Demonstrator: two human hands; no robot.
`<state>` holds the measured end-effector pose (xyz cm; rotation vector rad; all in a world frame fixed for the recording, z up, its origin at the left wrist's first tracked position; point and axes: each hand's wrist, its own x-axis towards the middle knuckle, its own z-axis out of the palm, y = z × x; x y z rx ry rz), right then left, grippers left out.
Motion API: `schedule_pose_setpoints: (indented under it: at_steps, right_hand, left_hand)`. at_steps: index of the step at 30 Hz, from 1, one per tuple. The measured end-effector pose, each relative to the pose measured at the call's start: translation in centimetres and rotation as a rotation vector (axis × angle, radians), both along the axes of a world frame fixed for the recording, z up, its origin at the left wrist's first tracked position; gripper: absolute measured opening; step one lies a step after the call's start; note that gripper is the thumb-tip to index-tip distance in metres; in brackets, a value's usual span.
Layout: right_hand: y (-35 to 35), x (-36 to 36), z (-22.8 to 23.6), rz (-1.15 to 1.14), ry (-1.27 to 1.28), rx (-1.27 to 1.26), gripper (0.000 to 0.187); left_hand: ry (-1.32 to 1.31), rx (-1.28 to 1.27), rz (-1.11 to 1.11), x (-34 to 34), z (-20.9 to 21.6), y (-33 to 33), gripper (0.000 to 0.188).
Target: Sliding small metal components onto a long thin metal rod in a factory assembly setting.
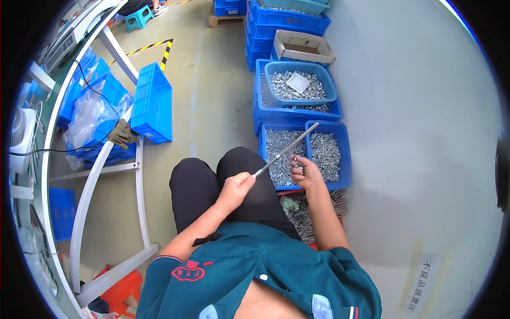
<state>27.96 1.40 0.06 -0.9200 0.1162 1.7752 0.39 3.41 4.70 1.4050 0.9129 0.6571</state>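
My left hand (pixel 235 191) is closed around the lower end of a long, thin metal rod (pixel 287 149), in front of my right thigh. The rod slants up and to the right, over a blue divided bin (pixel 346 154). My right hand (pixel 307 173) hovers above that bin with its fingers curled in. Small silvery metal parts show between those fingers; how many is hidden. Similar small metal parts (pixel 325 154) fill both compartments of the bin.
Behind the bin, a light blue tub (pixel 332 85) of metal parts sits in a larger crate, with stacked blue crates (pixel 260 32) beyond. Many metal rods (pixel 300 223) lie beside my right thigh. A white-framed table (pixel 85 223) and a blue crate (pixel 164 106) stand to my left.
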Motion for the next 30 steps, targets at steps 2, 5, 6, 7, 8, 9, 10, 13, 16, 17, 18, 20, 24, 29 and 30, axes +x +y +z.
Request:
schedule_pose_setpoints:
  at_steps: [2, 5, 6, 7, 8, 9, 10, 13, 16, 17, 18, 20, 24, 29, 30]
  right_hand:
    - [0.3, 0.1, 0.6, -0.003, 0.124, 0.102, 0.020]
    - [0.9, 0.2, 2.4, -0.054, 0.213, 0.163, 0.019]
    - [1.1, 0.3, 2.8, -0.080, 0.235, 0.182, 0.019]
    - [1.2, 0.4, 3.1, -0.105, 0.258, 0.202, 0.018]
    - [1.4, 0.4, 3.5, -0.126, 0.283, 0.224, 0.019]
    - [1.5, 0.4, 4.0, -0.142, 0.302, 0.238, 0.020]
    - [1.6, 0.5, 4.5, -0.157, 0.321, 0.252, 0.020]
    - [1.9, 0.2, 5.1, -0.181, 0.298, 0.282, 0.022]
    - [2.0, -0.4, 5.3, -0.184, 0.287, 0.307, 0.022]
    - [2.0, -0.6, 5.3, -0.189, 0.271, 0.322, 0.021]
    - [2.0, -0.6, 5.2, -0.185, 0.283, 0.325, 0.021]
    - [2.1, -0.7, 5.2, -0.211, 0.282, 0.313, 0.021]
    - [2.2, -1.2, 5.5, -0.223, 0.256, 0.290, 0.020]
    - [2.2, -1.5, 6.1, -0.264, 0.267, 0.292, 0.016]
    - [2.1, -1.4, 6.2, -0.254, 0.220, 0.302, 0.014]
  left_hand:
    - [0.054, 0.010, 0.016, -0.8, -0.2, -0.3, 0.030]
    - [0.119, 0.060, 0.022, -1.6, -0.7, -0.7, 0.030]
    - [0.117, 0.064, 0.022, -1.8, -0.7, -0.8, 0.030]
    - [0.146, 0.055, 0.014, -2.0, -0.6, -1.0, 0.030]
    - [0.175, 0.044, 0.007, -2.2, -0.5, -1.2, 0.031]
    - [0.181, 0.049, 0.012, -2.3, -0.5, -1.4, 0.030]
    - [0.178, 0.052, 0.014, -2.3, -0.6, -1.4, 0.030]
    - [0.204, 0.067, 0.016, -2.4, -0.6, -1.6, 0.029]
    - [0.220, 0.053, 0.014, -2.3, -0.5, -1.6, 0.027]
    - [0.214, 0.068, 0.028, -2.3, -0.7, -1.6, 0.028]
    - [0.209, 0.083, 0.041, -2.3, -0.8, -1.6, 0.029]
    - [0.223, 0.079, 0.027, -2.4, -0.8, -1.5, 0.029]
    - [0.243, 0.107, 0.026, -2.2, -0.7, -1.6, 0.029]
    - [0.233, 0.081, 0.028, -2.2, -0.8, -1.8, 0.029]
    - [0.232, 0.081, 0.031, -2.2, -0.8, -1.8, 0.029]
